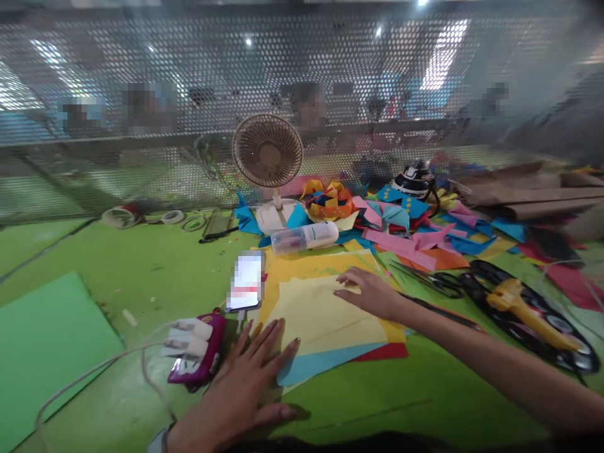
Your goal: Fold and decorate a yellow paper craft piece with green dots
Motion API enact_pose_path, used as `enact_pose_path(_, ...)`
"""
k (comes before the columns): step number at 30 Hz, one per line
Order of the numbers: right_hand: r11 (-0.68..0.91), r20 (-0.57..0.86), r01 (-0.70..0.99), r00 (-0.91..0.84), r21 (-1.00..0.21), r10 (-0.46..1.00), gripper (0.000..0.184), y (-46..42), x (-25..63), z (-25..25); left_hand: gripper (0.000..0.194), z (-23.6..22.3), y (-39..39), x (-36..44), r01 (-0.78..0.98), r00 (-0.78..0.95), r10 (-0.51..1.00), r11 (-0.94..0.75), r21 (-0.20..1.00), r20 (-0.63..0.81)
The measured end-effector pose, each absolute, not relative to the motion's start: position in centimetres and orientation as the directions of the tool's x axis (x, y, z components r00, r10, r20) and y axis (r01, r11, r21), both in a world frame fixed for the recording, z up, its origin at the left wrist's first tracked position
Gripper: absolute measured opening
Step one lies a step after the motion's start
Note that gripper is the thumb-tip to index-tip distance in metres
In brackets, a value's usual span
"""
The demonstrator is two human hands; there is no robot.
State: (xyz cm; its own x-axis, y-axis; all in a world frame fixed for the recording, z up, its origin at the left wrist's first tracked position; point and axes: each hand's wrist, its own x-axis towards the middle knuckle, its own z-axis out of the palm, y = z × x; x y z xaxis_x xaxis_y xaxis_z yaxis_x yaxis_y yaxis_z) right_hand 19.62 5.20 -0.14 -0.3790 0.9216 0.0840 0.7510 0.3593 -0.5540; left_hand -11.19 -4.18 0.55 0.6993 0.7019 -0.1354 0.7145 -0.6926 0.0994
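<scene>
A pale yellow paper sheet lies on top of a loose stack, with a blue sheet, a red sheet and a deeper yellow sheet showing beneath it. My left hand is spread flat at the stack's lower left edge, its fingers apart and nothing in them. Over the upper right part of the pale sheet is my right hand. Its fingers are bent and parted, and they hold nothing; whether the fingertips touch the paper I cannot tell.
A phone and a purple power strip with cables lie left of the stack. Behind are a small fan, a clear bottle and folded paper pieces. Scissors and a yellow glue gun lie right; green paper far left.
</scene>
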Motion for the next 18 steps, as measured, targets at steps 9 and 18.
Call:
enact_pose_path(9,0.253,-0.059,0.762,-0.356,-0.596,0.933,0.045,8.6,15.2,-1.9,0.08,1.5,-4.6,-10.8,0.741,0.672,0.716,-0.651,0.168,-0.188)
enact_pose_path(18,0.248,-0.049,0.762,-0.343,-0.598,0.938,0.046,7.1,14.5,-0.4,0.081,1.4,-4.9,-10.9,0.744,0.666,0.723,-0.629,0.224,-0.181)
